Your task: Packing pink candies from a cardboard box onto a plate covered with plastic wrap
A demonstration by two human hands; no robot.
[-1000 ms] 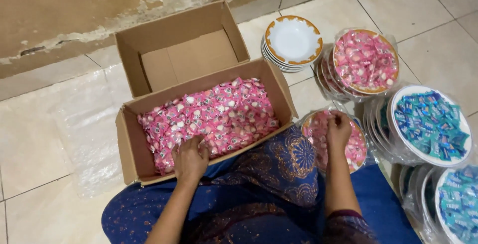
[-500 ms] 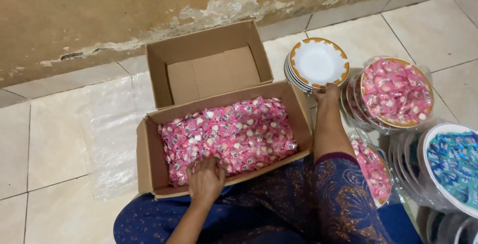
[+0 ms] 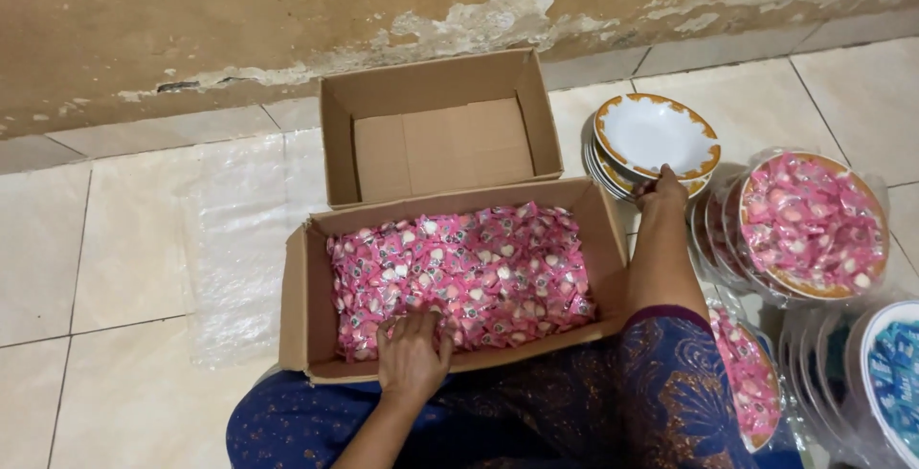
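Pink wrapped candies [image 3: 459,273] lay under the flat, open left hand [image 3: 414,356]; the right hand [image 3: 662,191] pinched the top bowl [image 3: 654,134], which could slip off its stack.

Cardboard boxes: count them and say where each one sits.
2. The empty cardboard box sits by the wall; the box of pink sweets lies just in front of it, with the left hand inside. None appear hidden.
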